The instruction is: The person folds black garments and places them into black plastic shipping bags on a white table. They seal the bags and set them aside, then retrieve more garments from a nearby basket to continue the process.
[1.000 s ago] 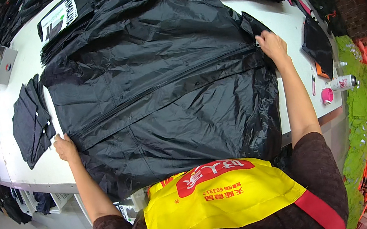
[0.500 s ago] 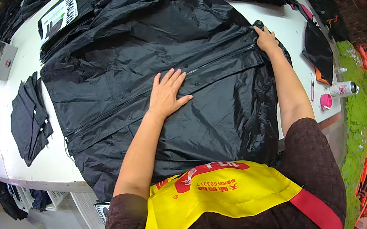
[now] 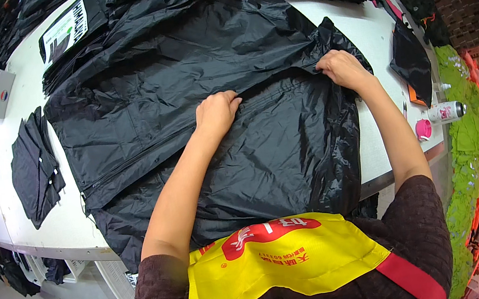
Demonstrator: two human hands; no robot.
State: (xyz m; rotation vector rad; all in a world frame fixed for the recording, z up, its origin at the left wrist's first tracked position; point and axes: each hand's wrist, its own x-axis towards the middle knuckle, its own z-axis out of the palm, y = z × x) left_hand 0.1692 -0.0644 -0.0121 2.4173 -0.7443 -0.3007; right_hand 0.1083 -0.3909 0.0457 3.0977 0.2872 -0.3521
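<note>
Both hands work the fold line of a black jacket spread across the bench.

The left hand (image 3: 216,112) curls its fingers closed on the folded edge of the black jacket (image 3: 192,88); the right hand (image 3: 342,68) pinches the same edge further right. Judging by its lie, one fold is in hand and the rest unfolded. Right of the right hand stand a spray can (image 3: 446,111) and pink cap (image 3: 423,129); far left, beyond the left hand, a black-and-white packet (image 3: 66,34).

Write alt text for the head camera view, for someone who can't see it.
Seen from above, a person's left hand and right hand grip a fold in a large shiny black garment spread over a white table. Smaller black fabric pieces lie to the left, a spray can to the right.
</note>
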